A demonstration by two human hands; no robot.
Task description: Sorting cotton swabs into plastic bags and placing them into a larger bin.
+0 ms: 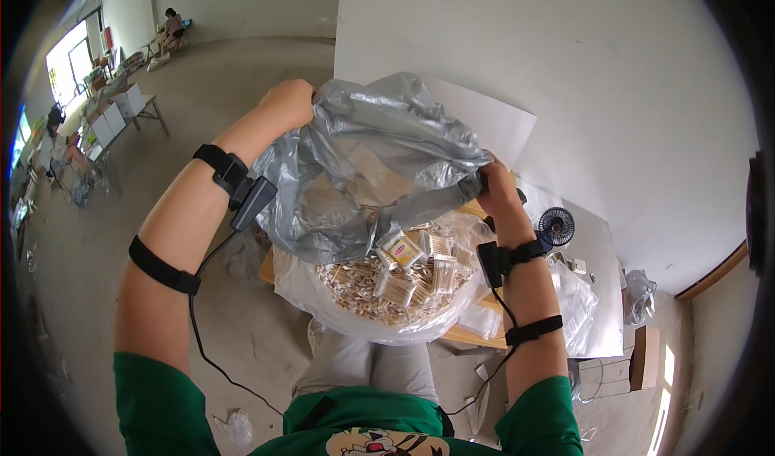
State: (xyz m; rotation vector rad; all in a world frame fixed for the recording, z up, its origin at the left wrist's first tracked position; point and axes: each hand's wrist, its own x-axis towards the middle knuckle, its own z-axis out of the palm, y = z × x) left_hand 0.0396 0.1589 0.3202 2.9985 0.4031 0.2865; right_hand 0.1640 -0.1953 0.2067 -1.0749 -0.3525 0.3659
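Observation:
A grey plastic bag (pixel 355 133) is stretched out in front of me with its mouth spread wide. My left hand (pixel 289 103) is closed on its upper left edge, and my right hand (pixel 500 190) grips its right edge. Through the bag's opening a brownish interior shows. Under and nearer than it lies a clear plastic bag (pixel 299 294) full of loose cotton swabs (pixel 355 290). Bundled packs of swabs (pixel 395 288) rest on the heap, one pack (pixel 401 250) bearing a yellow and red label. The grey bag hides the heap's far part.
A wooden tabletop (pixel 460 335) shows beneath the clear bag. To the right stand a small dark fan (pixel 556 227) and a pale table (pixel 601 294) with clear plastic on it. A white panel (pixel 484 121) rises behind. Two people sit at tables far left.

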